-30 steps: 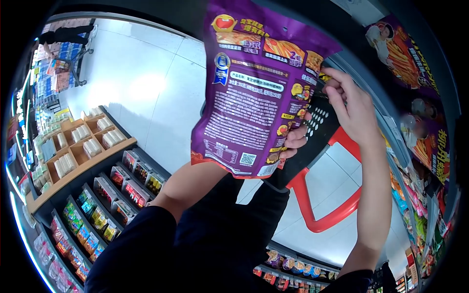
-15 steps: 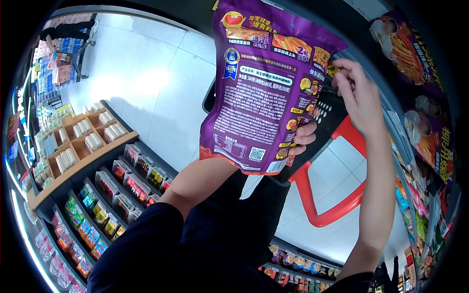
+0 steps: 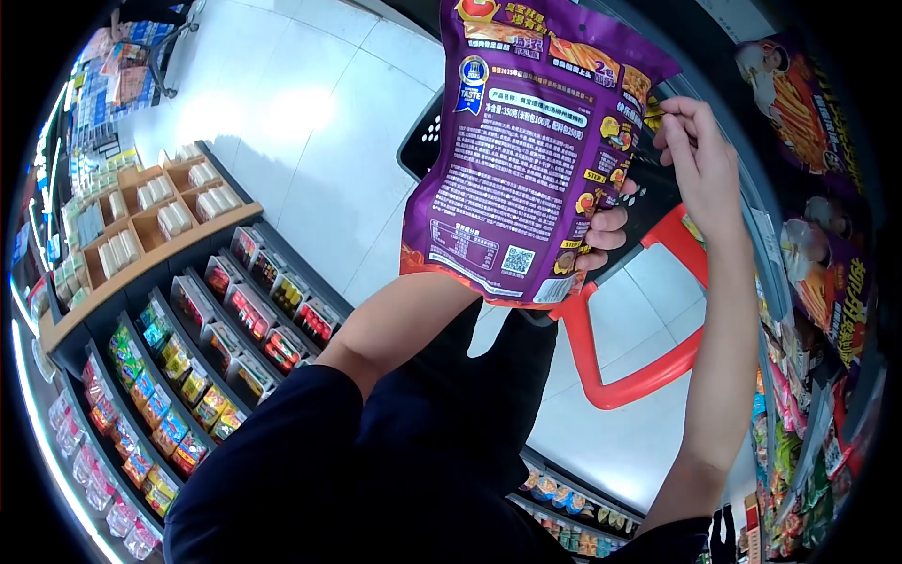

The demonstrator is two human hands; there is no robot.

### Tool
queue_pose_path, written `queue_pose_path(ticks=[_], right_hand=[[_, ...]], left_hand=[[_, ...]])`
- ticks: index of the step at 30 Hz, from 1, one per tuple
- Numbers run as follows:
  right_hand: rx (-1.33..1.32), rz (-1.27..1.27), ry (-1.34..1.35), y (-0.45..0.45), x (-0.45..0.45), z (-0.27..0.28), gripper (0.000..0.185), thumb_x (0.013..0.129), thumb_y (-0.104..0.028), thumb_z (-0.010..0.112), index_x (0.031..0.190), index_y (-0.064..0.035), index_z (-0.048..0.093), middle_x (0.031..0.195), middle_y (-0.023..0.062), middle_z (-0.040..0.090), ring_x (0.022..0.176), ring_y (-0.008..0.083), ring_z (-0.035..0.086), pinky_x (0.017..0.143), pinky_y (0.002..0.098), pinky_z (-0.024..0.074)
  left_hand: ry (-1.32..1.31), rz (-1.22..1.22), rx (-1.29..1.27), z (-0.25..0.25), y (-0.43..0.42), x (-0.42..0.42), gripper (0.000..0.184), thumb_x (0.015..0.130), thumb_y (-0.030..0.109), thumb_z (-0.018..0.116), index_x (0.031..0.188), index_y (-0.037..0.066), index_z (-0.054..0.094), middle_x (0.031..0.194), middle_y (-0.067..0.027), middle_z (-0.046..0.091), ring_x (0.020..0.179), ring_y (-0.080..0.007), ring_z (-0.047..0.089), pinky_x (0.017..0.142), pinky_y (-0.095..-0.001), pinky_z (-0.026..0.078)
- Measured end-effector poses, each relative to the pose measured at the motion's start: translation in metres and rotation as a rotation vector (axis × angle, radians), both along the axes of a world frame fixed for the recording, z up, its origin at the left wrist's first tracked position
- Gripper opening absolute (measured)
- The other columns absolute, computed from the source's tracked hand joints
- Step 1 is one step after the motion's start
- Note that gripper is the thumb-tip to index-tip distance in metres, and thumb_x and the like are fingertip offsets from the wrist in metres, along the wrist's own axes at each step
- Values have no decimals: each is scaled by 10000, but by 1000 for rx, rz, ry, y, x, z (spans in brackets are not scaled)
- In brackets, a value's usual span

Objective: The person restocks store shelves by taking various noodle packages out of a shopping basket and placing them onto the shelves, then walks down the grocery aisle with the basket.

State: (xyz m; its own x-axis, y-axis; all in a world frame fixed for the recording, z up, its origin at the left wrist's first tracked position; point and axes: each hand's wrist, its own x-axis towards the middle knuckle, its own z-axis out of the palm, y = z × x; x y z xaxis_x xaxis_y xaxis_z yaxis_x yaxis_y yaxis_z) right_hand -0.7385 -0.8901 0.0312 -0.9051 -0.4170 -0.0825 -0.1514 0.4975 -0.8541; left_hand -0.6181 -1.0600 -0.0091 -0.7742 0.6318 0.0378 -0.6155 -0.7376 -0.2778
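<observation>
Your left hand point(image 3: 605, 235) grips a purple printed bag point(image 3: 526, 160) from behind, its fingers curled round the right edge; the bag is upright at centre, its text panel and QR code facing you. Your right hand point(image 3: 703, 164) is raised just beside the bag's upper right edge, fingers bent; whether they close on anything, you cannot tell. Beyond the bag's lower right corner is a red cart handle point(image 3: 648, 379). At left, a wooden compartmented rack point(image 3: 178, 247) adjoins rows of small packets point(image 3: 193, 387).
</observation>
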Motion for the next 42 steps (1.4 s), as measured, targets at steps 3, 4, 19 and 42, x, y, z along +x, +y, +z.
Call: queue_pose_path(ticks=[3, 4, 19, 42], right_hand=[[9, -4, -20, -2, 0, 1, 180, 969, -169, 530, 1083, -30, 540, 773, 51, 633, 650, 103, 582, 600, 247, 472], [6, -8, -31, -2, 0, 0, 183, 971, -173, 528, 1083, -29, 543, 775, 50, 636, 651, 100, 583, 599, 245, 472], [192, 122, 345, 83, 148, 97, 73, 826, -17, 601, 889, -51, 585, 812, 107, 651, 717, 260, 629, 662, 341, 503], [-882, -605, -193, 21, 244, 298, 605, 842, -384, 723, 1230, 2, 463, 1090, 73, 627, 961, 120, 609, 842, 280, 496]], left_hand=[[-2, 24, 25, -3, 5, 8, 675, 881, 514, 567, 1322, 28, 409, 884, -74, 546, 807, -163, 527, 644, -346, 499], [4, 32, 54, -5, 7, 10, 665, 885, 511, 563, 1316, 28, 411, 881, -72, 545, 801, -160, 523, 640, -342, 497], [-71, 175, 43, 73, -17, 62, 567, 925, 448, 505, 1285, 16, 432, 871, -70, 510, 809, -172, 515, 627, -323, 481], [103, -356, -813, 310, -40, 123, 449, 1040, 252, 347, 1406, -9, 322, 1373, -182, 444, 1178, -269, 521, 979, -384, 484]])
